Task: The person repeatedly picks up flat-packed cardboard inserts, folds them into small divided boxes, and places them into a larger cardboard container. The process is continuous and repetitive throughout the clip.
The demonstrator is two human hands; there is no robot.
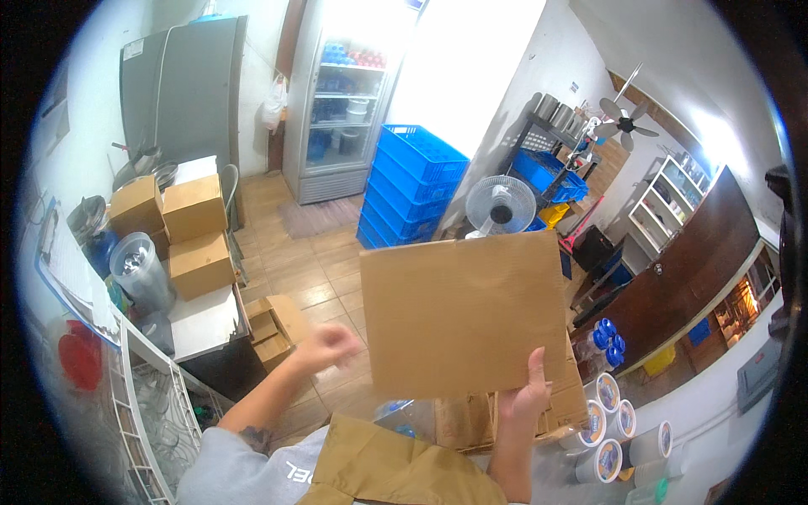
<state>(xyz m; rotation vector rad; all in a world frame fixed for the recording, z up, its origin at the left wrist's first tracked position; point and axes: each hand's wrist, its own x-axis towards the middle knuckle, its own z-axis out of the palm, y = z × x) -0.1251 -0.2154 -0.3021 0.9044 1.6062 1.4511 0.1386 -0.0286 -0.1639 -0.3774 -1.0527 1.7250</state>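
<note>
At left, a white surface (202, 326) carries cardboard boxes (195, 210); blue crates (412, 189) stand stacked at upper centre. Your right hand (523, 399) grips a cardboard panel (461, 316) mid-frame, thumb in front; your left hand (326, 347), beside it, is too blurred to judge its fingers' opening.

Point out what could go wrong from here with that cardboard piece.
The cardboard piece could tip or slip: the right hand grips it near its lower right corner, while the left hand, blurred by its left edge, shows no clear grip.
Swung down to the right, it might knock the white tubs grouped there.
</note>
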